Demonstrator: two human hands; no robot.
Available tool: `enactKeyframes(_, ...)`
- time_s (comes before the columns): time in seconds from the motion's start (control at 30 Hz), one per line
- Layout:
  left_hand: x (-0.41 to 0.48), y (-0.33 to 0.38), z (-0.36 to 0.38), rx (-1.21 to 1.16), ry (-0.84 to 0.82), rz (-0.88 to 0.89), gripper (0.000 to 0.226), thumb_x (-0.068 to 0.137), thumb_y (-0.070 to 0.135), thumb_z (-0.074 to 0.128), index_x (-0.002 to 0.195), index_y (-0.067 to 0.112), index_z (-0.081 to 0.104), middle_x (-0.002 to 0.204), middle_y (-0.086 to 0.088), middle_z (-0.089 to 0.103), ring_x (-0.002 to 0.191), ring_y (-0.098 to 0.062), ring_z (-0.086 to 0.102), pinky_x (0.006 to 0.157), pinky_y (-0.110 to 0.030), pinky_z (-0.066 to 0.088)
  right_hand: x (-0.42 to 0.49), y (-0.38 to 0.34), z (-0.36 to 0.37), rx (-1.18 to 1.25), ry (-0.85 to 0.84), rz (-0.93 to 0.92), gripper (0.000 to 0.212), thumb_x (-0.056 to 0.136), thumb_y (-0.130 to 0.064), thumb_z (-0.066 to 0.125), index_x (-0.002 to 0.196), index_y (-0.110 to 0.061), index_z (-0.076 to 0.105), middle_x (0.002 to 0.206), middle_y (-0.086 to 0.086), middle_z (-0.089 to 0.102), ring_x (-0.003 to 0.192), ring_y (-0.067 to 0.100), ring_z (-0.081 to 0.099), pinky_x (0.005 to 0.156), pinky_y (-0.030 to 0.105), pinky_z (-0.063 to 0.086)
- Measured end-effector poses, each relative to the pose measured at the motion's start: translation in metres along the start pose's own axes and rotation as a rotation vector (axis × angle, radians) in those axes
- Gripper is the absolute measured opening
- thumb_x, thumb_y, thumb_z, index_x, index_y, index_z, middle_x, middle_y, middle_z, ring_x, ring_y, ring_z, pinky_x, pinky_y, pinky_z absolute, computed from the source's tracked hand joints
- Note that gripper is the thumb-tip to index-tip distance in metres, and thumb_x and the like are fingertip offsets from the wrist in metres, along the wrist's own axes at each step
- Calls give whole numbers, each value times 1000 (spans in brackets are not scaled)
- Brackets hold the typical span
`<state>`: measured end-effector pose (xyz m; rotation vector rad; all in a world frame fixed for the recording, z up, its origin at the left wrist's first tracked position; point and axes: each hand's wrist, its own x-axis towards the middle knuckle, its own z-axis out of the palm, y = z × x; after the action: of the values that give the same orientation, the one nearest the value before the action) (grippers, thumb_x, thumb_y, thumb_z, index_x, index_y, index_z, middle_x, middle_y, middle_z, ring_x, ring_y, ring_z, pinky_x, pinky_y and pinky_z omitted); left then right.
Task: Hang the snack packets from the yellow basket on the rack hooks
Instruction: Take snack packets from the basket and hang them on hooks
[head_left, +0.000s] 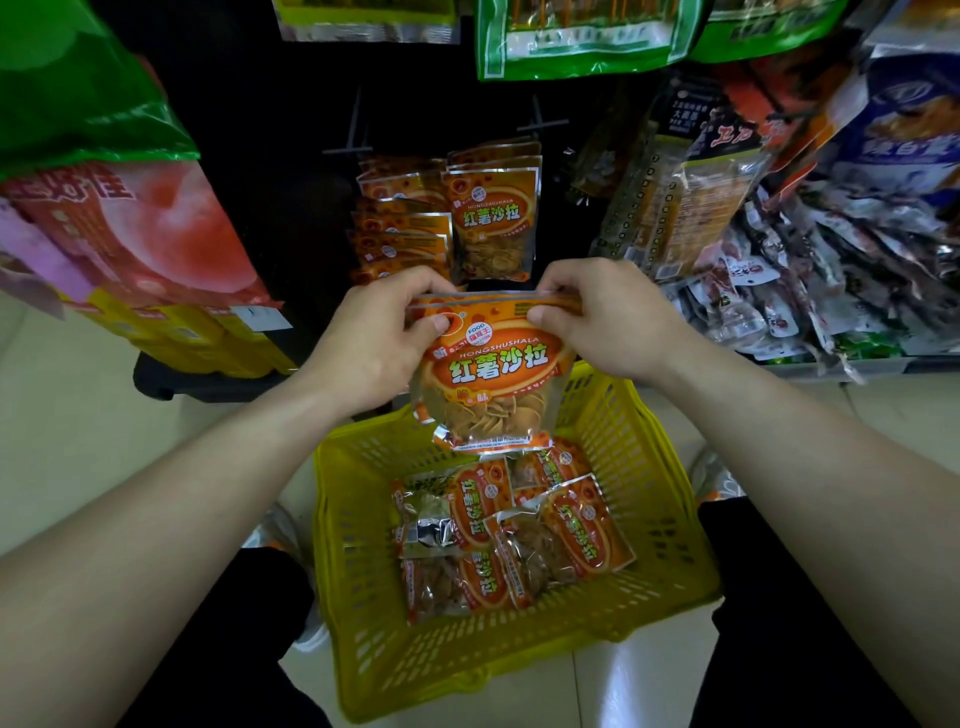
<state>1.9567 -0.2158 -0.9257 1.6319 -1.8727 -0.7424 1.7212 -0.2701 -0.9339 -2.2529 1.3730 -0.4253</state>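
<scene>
An orange snack packet (493, 374) hangs in the air above the yellow basket (670, 525), held up by its top edge. The left hand (374, 345) pinches the top left corner, with its grip tight on the packet, and the right hand (605, 317) pinches the top right corner the same way. It looks like two packets may be pressed together. More packets (509, 530) lie in the basket below. Just behind, the same kind of packets on the rack (491, 223) hang in rows. To do this well, keep the top edge flat, find the little hole, and slide it straight onto a hook.
</scene>
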Motion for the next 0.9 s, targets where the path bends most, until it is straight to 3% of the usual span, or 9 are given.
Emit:
enactKeyframes(0.1, 1, 1, 0, -22, 19, -19, 19, 95, 22, 66, 100, 40, 60, 100, 15, 67, 96, -5, 64, 73, -23, 53, 1, 1, 0, 16, -2, 14, 13, 90, -40, 63, 81, -32, 57, 72, -14, 59, 73, 14, 59, 62, 31, 42)
enactKeyframes(0.27, 1, 1, 1, 12, 11, -30, 18, 95, 24, 66, 99, 40, 58, 97, 18, 63, 89, 2, 61, 67, -16, 47, 1, 1, 0, 24, -14, 29, 20, 89, -41, 64, 74, -34, 54, 67, -17, 57, 67, 4, 56, 58, 29, 37)
enactKeyframes(0.5, 2, -1, 1, 50, -6, -27, 22, 96, 20, 64, 99, 40, 57, 95, 21, 60, 89, 0, 58, 70, -15, 43, 0, -2, 0, 28, -27, 28, 16, 89, -43, 64, 80, -31, 60, 76, -12, 64, 78, 14, 63, 65, 34, 48)
enactKeyframes(0.9, 1, -1, 2, 97, -25, -26, 20, 99, 20, 59, 103, 39, 56, 101, 15, 59, 86, 3, 56, 66, -12, 40, 1, 0, 1, 41, -72, 18, 16, 89, -41, 66, 81, -28, 64, 75, -14, 63, 77, 13, 63, 65, 31, 47)
